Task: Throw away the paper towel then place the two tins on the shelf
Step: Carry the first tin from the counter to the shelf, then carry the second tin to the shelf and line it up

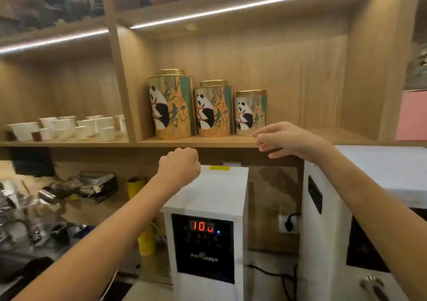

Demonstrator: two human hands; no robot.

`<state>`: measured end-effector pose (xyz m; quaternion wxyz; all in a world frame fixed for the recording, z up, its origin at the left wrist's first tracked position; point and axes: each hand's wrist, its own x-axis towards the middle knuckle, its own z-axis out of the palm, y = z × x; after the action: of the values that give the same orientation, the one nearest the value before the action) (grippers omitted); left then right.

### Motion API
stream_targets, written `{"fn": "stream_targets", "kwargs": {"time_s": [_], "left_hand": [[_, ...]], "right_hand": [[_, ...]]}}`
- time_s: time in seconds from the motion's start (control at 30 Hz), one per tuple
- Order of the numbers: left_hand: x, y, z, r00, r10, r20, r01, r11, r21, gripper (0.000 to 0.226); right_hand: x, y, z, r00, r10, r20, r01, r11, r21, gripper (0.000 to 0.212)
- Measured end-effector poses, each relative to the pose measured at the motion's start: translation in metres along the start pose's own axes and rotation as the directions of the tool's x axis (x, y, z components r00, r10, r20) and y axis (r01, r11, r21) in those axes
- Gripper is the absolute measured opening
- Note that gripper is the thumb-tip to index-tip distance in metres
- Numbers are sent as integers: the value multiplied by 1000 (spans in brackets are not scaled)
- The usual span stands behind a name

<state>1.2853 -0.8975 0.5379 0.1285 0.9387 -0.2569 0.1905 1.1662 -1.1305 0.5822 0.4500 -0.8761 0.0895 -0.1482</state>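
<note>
Glossy metal tins [213, 109] on matt wooden shelf [198, 142].

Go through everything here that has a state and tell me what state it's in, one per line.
large tin: upright on shelf, lid on
middle tin: upright, lid on
small tin: upright, lid on
left hand: closed fist, whether it holds anything is hidden
right hand: open, empty, near small tin
white dispenser: on, display reads 100
wall plug: plugged in
</note>
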Motion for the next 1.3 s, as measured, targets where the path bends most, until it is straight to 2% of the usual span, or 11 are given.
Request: {"fn": "stream_targets", "kwargs": {"time_s": [0.1,0.23,0.37,0.47,0.53,0.6,0.73,0.87,0.97,1.07,1.3], "left_hand": [[-89,-37,-25,993,-104,-52,106,994,39,26],[-215,-73,-47,977,-200,-76,206,974,93,28],[-355,-113,-66,941,-319,-113,337,912,233,25],[-469,-147,-83,849,-523,-71,516,794,322,31],[-550,-166,-97,748,-663,-33,625,686,373,37],[-635,-180,-110,612,-791,-14,718,549,428,42],[-819,-181,-123,231,-972,-36,861,187,472,46],[-995,-145,-113,-193,-981,0,880,-173,442,46],[-1101,-116,-103,-408,-912,45,845,-359,397,45],[-1173,-91,-102,-557,-826,85,802,-508,314,48],[-1273,-98,-134,-722,-692,14,692,-722,17,48]], "right_hand": [[-54,-19,38,969,-248,1,247,964,94,26],[-129,-34,115,849,-510,139,480,854,202,22],[-188,-37,220,728,-579,368,549,813,195,23],[-234,-41,305,619,-577,532,584,792,179,25],[-273,-51,361,508,-593,625,641,745,186,26],[-320,-65,415,352,-611,709,724,658,208,31],[-442,-99,523,37,-574,818,806,501,315,42],[-591,-107,624,-233,-474,849,818,376,434,50],[-701,-106,681,-418,-327,848,800,310,514,57],[-795,-115,717,-567,-226,792,748,261,610,57],[-969,-205,789,-790,-100,605,595,112,796,53]]}}
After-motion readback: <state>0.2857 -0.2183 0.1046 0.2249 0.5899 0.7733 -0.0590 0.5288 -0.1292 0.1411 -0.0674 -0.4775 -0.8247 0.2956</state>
